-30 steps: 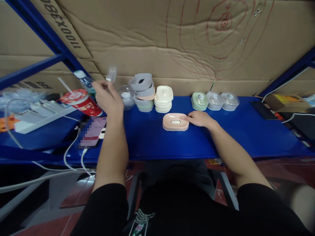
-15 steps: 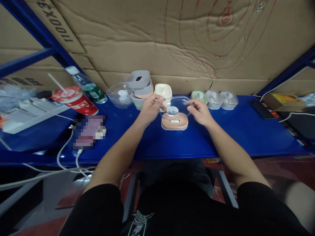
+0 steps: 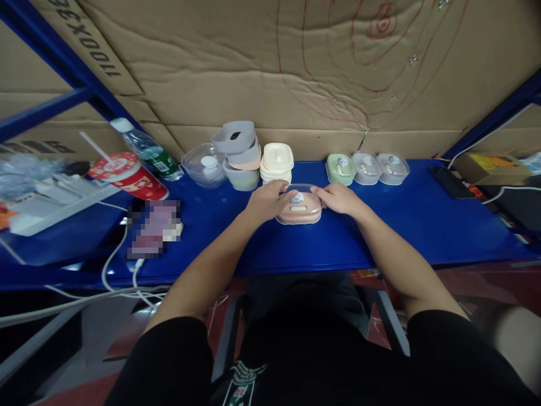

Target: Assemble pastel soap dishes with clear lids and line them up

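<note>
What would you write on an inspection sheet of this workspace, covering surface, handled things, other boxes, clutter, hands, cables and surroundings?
Surface: blue table, glossy.
Handled things: clear lid over pink box.
Other boxes: cream stack; three lidded boxes in a row.
Clutter: red cup, green-labelled bottle, white power strip, all at left.
Hands: left hand and right hand hold the lid from opposite sides.
Cables: white cable running over the front edge.
Surroundings: red-marked cardboard panel behind.

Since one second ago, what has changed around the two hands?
The left hand brought the clear lid rightward and down onto the pink box. The right hand let go of the box and met the lid's right side. The cream stack and red cup stayed put.
</note>
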A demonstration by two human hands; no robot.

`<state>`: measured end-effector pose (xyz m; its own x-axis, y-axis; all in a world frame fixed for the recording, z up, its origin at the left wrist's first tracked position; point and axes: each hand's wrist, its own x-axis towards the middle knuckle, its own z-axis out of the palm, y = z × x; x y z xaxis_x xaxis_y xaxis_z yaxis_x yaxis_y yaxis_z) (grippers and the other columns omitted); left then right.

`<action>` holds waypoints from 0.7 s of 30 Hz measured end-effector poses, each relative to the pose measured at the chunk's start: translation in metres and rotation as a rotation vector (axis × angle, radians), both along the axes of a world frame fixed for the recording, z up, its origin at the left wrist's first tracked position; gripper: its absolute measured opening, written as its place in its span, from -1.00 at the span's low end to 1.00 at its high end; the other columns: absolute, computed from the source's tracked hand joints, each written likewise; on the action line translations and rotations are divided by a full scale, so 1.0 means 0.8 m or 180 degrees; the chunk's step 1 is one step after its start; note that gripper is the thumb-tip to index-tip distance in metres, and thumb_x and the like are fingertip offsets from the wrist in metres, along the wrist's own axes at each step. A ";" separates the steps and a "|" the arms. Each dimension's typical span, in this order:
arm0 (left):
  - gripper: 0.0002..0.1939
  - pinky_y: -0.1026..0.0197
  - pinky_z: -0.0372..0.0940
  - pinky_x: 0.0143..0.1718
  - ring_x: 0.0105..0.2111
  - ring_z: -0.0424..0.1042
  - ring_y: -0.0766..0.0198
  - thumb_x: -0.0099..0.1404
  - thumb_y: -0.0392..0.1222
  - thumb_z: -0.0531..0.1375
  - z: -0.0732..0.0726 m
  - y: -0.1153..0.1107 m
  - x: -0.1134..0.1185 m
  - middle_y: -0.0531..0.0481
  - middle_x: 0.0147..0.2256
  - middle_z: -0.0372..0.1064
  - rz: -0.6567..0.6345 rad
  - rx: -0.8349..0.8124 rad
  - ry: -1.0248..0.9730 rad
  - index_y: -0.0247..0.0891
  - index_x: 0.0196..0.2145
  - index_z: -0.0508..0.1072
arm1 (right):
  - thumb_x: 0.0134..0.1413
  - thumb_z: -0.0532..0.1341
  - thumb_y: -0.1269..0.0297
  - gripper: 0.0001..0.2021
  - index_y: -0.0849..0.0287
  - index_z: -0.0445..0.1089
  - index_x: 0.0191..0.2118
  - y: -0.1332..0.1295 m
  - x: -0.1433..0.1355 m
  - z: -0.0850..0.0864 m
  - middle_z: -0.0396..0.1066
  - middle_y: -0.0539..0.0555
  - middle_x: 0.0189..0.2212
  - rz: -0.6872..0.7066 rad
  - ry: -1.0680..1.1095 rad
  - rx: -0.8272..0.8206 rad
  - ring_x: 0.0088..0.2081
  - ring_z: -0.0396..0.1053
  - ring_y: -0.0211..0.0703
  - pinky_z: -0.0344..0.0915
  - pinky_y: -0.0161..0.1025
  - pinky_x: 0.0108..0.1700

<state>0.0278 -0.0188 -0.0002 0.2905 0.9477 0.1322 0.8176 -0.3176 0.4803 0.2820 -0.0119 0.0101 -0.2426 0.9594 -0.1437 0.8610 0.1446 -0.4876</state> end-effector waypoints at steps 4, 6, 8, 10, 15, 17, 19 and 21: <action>-0.54 -0.03 0.39 0.19 0.17 0.53 -0.06 0.59 0.14 0.10 0.003 -0.004 0.003 -0.17 0.16 0.58 -0.0001 -0.0140 0.0281 -0.21 0.13 0.57 | 0.50 -0.08 -0.36 -0.21 0.11 0.51 -0.52 0.004 -0.001 -0.005 0.63 0.19 -0.35 0.0073 -0.0360 -0.0075 -0.20 0.57 0.07 0.28 -0.12 -0.16; -0.54 -0.03 0.39 0.18 0.16 0.53 -0.06 0.59 0.17 0.07 0.005 -0.005 0.003 -0.16 0.14 0.59 -0.0003 -0.0127 0.0320 -0.20 0.08 0.59 | 0.50 -0.10 -0.38 -0.20 0.11 0.50 -0.49 0.005 -0.001 -0.007 0.64 0.21 -0.32 0.0128 -0.0396 -0.0030 -0.16 0.58 0.10 0.28 -0.12 -0.16; -0.52 -0.03 0.39 0.16 0.13 0.55 -0.05 0.59 0.20 0.07 0.007 -0.005 0.002 -0.15 0.11 0.61 0.0024 -0.0107 0.0329 -0.19 0.07 0.58 | 0.49 -0.12 -0.40 -0.19 0.11 0.50 -0.48 0.006 -0.001 -0.009 0.64 0.22 -0.30 0.0171 -0.0399 0.0017 -0.15 0.58 0.11 0.28 -0.13 -0.17; -0.51 -0.04 0.39 0.15 0.11 0.56 -0.04 0.57 0.23 0.09 0.009 -0.005 0.000 -0.15 0.09 0.62 0.0051 -0.0143 0.0315 -0.19 0.07 0.57 | 0.48 -0.13 -0.42 -0.19 0.12 0.49 -0.48 0.005 -0.001 -0.008 0.63 0.21 -0.32 0.0187 -0.0391 0.0051 -0.16 0.57 0.09 0.27 -0.14 -0.19; -0.54 0.00 0.38 0.19 0.16 0.53 -0.02 0.49 0.22 0.21 0.014 -0.007 -0.003 -0.13 0.15 0.58 -0.0003 -0.0168 0.0283 -0.17 0.09 0.54 | 0.44 -0.12 -0.48 -0.17 0.13 0.46 -0.49 0.001 0.002 -0.003 0.52 0.12 -0.54 0.0202 -0.0172 -0.0121 -0.47 0.49 -0.11 0.27 -0.17 -0.29; -0.53 0.01 0.38 0.20 0.16 0.53 -0.01 0.50 0.23 0.19 0.013 -0.010 -0.001 -0.14 0.16 0.57 -0.0060 -0.0136 0.0327 -0.17 0.10 0.52 | 0.40 -0.10 -0.52 -0.17 0.14 0.44 -0.49 0.000 0.004 -0.002 0.49 0.08 -0.58 0.0273 -0.0063 -0.0200 -0.56 0.42 -0.19 0.27 -0.18 -0.31; -0.52 0.00 0.39 0.18 0.13 0.55 -0.03 0.51 0.24 0.17 0.010 -0.012 -0.001 -0.17 0.15 0.58 -0.0114 -0.0054 0.0390 -0.18 0.10 0.53 | 0.38 -0.06 -0.53 -0.18 0.13 0.42 -0.50 -0.001 0.005 -0.003 0.49 0.06 -0.59 0.0331 0.0010 -0.0230 -0.60 0.39 -0.23 0.28 -0.19 -0.32; -0.50 -0.03 0.41 0.13 0.08 0.57 -0.08 0.50 0.26 0.17 0.006 -0.014 -0.002 -0.22 0.12 0.59 -0.0109 0.0074 0.0473 -0.19 0.08 0.54 | 0.38 -0.05 -0.52 -0.19 0.12 0.42 -0.50 -0.001 0.005 -0.003 0.48 0.05 -0.59 0.0333 0.0029 -0.0208 -0.59 0.40 -0.22 0.26 -0.18 -0.32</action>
<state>0.0265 -0.0298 0.0047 0.3407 0.9340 0.1073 0.8675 -0.3563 0.3471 0.2857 -0.0125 0.0075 -0.3425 0.9175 -0.2024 0.8384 0.2012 -0.5066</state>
